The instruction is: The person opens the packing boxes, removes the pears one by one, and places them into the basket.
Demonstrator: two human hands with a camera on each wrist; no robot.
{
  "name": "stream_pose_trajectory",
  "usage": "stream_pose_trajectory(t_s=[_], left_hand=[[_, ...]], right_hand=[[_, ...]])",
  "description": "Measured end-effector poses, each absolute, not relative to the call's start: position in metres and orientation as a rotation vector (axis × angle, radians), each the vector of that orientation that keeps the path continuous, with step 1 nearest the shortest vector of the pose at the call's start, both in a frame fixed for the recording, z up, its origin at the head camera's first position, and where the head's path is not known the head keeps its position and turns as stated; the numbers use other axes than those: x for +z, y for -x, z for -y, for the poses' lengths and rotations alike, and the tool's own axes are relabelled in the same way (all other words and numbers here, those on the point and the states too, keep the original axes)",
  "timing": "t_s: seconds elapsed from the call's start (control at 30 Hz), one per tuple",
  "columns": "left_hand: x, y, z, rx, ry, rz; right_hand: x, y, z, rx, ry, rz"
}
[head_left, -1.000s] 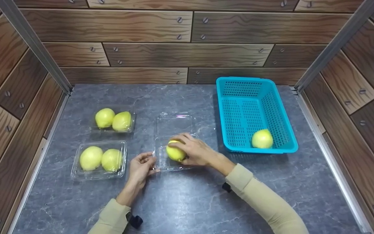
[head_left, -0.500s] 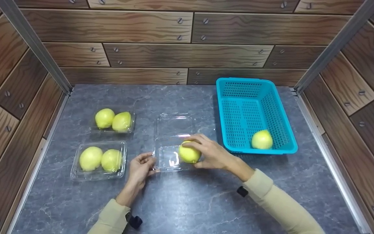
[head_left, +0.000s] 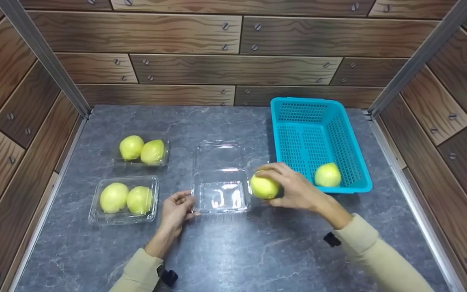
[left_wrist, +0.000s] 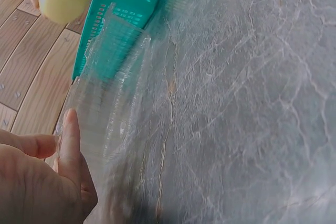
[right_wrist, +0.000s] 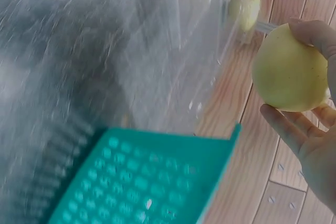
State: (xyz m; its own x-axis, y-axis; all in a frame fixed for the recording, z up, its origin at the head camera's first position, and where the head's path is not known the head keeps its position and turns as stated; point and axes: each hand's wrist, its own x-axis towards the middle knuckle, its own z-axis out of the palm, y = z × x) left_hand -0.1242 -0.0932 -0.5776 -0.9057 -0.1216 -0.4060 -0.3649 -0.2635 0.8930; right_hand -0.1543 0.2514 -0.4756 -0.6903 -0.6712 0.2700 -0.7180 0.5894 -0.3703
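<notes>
My right hand grips a round yellow-green fruit between thumb and fingers, just right of an open clear plastic clamshell container. The right wrist view shows the same fruit held above the table. The clamshell holds nothing, and its lid lies folded back toward the far wall. My left hand pinches the clamshell's left edge; in the left wrist view, its thumb and forefinger meet at the clear rim. Another similar fruit lies in the near end of a blue plastic basket.
To the left stand two more clear containers, the far one and the near one, each with two yellow-green fruits. The basket stands behind and right of my right hand. Wood-patterned walls enclose the grey marbled table.
My right hand has moved right with the fruit, from over the clamshell to beside it near the basket. My left hand has stayed at the clamshell's edge.
</notes>
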Motion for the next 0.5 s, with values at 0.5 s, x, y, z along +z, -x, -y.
stream_pose_trajectory(t_s=[0.5], left_hand=[[-0.579,0.125,0.091,2.295,0.622,-1.809]], right_hand=[[-0.452,0.158,-0.296,0.663,-1.054,2.774]])
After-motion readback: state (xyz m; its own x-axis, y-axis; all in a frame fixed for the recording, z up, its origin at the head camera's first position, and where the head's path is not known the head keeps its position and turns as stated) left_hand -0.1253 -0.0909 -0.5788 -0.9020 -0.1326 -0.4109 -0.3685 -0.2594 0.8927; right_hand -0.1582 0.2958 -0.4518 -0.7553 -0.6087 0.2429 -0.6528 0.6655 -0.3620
